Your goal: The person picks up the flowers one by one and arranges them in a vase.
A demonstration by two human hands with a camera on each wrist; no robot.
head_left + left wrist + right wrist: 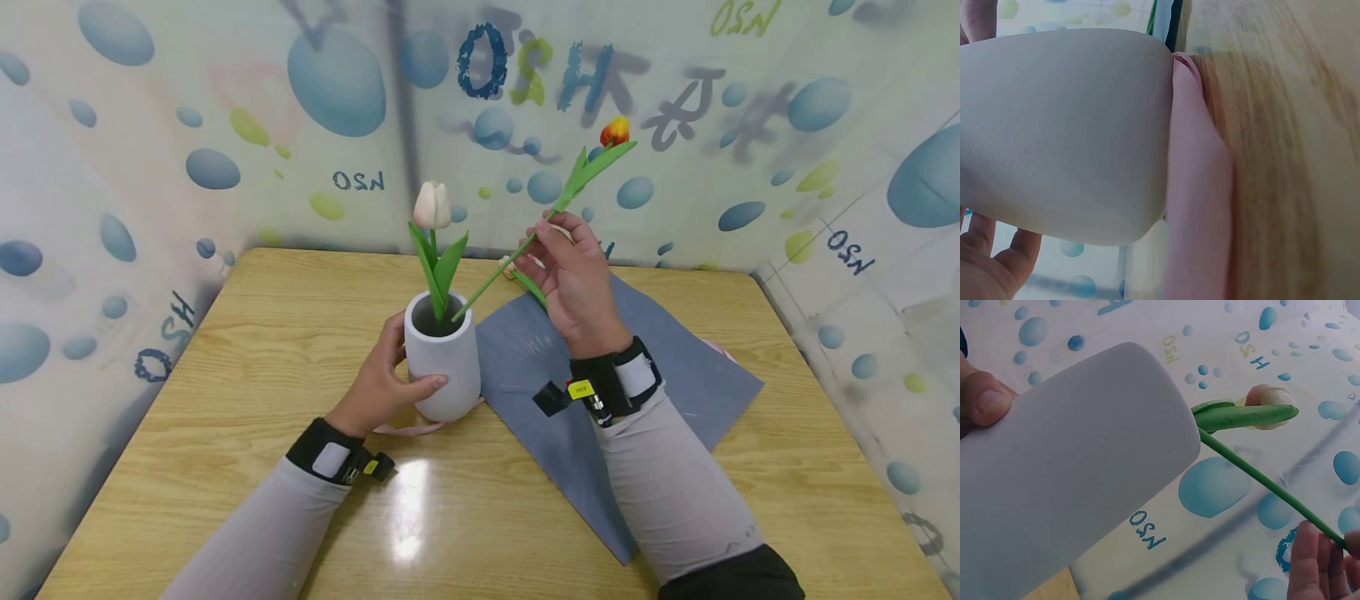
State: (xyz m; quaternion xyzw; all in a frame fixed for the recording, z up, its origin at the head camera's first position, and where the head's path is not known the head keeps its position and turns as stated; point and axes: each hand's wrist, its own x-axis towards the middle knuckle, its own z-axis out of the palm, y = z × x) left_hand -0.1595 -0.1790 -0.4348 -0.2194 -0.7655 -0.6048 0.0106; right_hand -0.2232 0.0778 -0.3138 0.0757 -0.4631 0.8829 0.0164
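Observation:
A white vase [450,379] stands upright on the wooden table, and my left hand [385,377] grips it round its left side, thumb across the front. Inside it stands a pale pink-white tulip [432,206] with green leaves. My right hand [576,279] pinches the stem of a red-and-yellow tulip [615,132] between thumb and fingers. That stem slants down to the left, its lower end at the vase mouth. In the right wrist view the green stem [1260,478] runs from the vase rim to my fingertips.
Blue-grey wrapping paper [525,358] lies under my right arm. Another pale tulip [508,267] lies behind my right hand, partly hidden. A pink ribbon [1200,162] lies by the vase's base. Patterned cloth [300,167] hangs behind the table.

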